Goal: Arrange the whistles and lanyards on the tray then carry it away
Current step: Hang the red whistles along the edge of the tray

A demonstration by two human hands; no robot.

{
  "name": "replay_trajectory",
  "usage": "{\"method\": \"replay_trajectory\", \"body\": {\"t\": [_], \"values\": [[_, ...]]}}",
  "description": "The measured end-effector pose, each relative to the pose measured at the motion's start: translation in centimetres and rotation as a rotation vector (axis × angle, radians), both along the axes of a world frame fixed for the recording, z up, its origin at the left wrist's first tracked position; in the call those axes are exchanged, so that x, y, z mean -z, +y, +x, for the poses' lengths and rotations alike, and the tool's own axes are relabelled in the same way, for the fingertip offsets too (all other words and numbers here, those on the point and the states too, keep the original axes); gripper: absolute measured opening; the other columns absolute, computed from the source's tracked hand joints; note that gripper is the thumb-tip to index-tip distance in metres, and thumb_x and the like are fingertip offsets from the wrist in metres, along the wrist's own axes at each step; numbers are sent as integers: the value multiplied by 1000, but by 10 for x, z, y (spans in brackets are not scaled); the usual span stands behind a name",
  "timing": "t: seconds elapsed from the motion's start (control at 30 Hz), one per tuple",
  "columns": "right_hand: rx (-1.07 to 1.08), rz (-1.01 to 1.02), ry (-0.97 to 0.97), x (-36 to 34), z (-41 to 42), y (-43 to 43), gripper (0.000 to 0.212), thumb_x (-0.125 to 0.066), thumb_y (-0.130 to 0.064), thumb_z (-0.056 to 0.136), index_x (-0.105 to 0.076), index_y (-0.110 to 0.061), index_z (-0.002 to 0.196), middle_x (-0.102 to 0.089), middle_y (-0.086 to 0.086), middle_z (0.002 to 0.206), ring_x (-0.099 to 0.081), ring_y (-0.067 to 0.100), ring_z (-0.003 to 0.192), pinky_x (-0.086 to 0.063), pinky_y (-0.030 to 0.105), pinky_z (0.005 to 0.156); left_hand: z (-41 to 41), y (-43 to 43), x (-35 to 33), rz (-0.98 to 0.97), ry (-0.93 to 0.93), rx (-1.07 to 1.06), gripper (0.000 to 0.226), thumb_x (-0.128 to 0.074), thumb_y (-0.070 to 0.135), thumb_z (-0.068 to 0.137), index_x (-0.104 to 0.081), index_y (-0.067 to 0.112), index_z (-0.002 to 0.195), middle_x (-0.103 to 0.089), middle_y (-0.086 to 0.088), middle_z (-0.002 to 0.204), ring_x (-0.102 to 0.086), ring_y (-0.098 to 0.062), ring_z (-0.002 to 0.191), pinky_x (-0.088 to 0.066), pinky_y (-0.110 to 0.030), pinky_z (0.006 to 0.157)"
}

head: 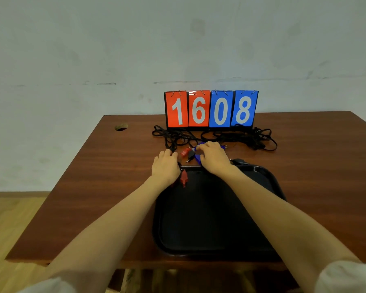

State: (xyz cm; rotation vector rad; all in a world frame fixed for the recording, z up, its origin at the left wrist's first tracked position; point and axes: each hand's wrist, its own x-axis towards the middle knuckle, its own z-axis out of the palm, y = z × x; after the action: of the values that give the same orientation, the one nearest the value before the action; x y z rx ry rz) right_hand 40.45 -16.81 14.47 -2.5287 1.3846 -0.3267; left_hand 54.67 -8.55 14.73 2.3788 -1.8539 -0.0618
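Black tray point(209, 218) sits on the bench point(93, 187). Right hand point(212, 157) curls round the blue whistles point(198, 159) just past its far rim. Left hand point(166, 166) lies knuckles-up on the black lanyards point(251, 138), and I cannot tell if it grips. Red whistle point(183, 178) rests at the tray's far-left corner.

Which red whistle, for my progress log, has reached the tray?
The red whistle at the tray's far-left corner, beside the left hand; the other red one lies on the table beyond.
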Motion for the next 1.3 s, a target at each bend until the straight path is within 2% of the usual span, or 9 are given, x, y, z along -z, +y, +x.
{"method": "replay_trajectory", "body": {"t": [0.23, 0.33, 0.53, 0.73, 0.83, 0.97, 1.1, 1.2, 1.3], "values": [[-175, -25, 189, 20, 22, -29, 48, -47, -8, 93, -43, -22, 139, -41, 7, 142, -29, 28, 135, -32, 44, 109, 2, -57, 13, 37, 77, 54, 45, -46, 15, 94, -41, 15, 139, -44, -14, 133, -41, -34, 123, -40, -42, 96], [-133, -61, 198, 30, 22, -36, 48, -47, -11, 93, -40, -19, 140, -43, 8, 140, -34, 28, 132, -33, 43, 105, 3, -73, 23, 53, 72, 99, 43, -44, 13, 94, -45, 19, 136, -47, -13, 129, -44, -34, 118, -41, -42, 93], [-57, -148, 154, 42, 14, -42, 44, -50, -14, 93, -39, -14, 136, -51, 10, 130, -43, 29, 123, -36, 40, 97, 3, -81, 31, 26, 51, 40, 39, -46, -2, 90, -48, 5, 128, -50, -16, 125, -47, -33, 118, -43, -40, 95], [-108, -179, 195, 30, 19, -40, 49, -51, -8, 92, -36, -13, 139, -36, 9, 145, -35, 28, 132, -36, 41, 104, 11, -73, 32, 33, 69, 6, 38, -54, 13, 92, -47, 3, 128, -42, -15, 133, -40, -32, 123, -42, -40, 98], [-126, -170, 249, 26, 22, -37, 52, -51, -5, 92, -36, -14, 141, -31, 9, 149, -32, 30, 135, -33, 43, 107, 14, -63, 31, 61, -29, -9, 34, -51, 7, 92, -48, 3, 126, -47, -16, 130, -43, -33, 121, -40, -39, 97], [-114, -163, 363, 22, 26, -32, 49, -56, -9, 90, -43, -16, 137, -29, 13, 148, -29, 33, 135, -30, 46, 109, 15, -50, 24, -23, 15, -10, 36, -46, 0, 91, -48, 5, 127, -50, -14, 128, -46, -31, 118, -41, -38, 95], [3, -243, 65, 14, 26, -27, 39, -50, -13, 94, -45, -12, 133, -41, 12, 138, -41, 30, 124, -38, 37, 99, 15, -34, 4, -273, 193, -10, 34, -47, 15, 96, -47, 14, 131, -51, -7, 127, -49, -26, 114, -44, -36, 90], [134, -203, -268, -5, 21, -15, 32, -47, -20, 98, -49, -9, 128, -52, 9, 127, -50, 25, 116, -44, 33, 92, 6, -17, -12, -360, 558, -72, 36, -50, 24, 96, -44, 17, 131, -56, -5, 124, -55, -22, 112, -47, -34, 91], [143, -97, -359, -15, 6, 6, 30, -46, -22, 99, -48, -12, 127, -54, 7, 121, -54, 20, 111, -48, 30, 83, -11, -2, -16, -382, 686, -11, 34, -52, 26, 95, -44, 25, 129, -57, -1, 121, -55, -14, 108, -49, -31, 91]]}}
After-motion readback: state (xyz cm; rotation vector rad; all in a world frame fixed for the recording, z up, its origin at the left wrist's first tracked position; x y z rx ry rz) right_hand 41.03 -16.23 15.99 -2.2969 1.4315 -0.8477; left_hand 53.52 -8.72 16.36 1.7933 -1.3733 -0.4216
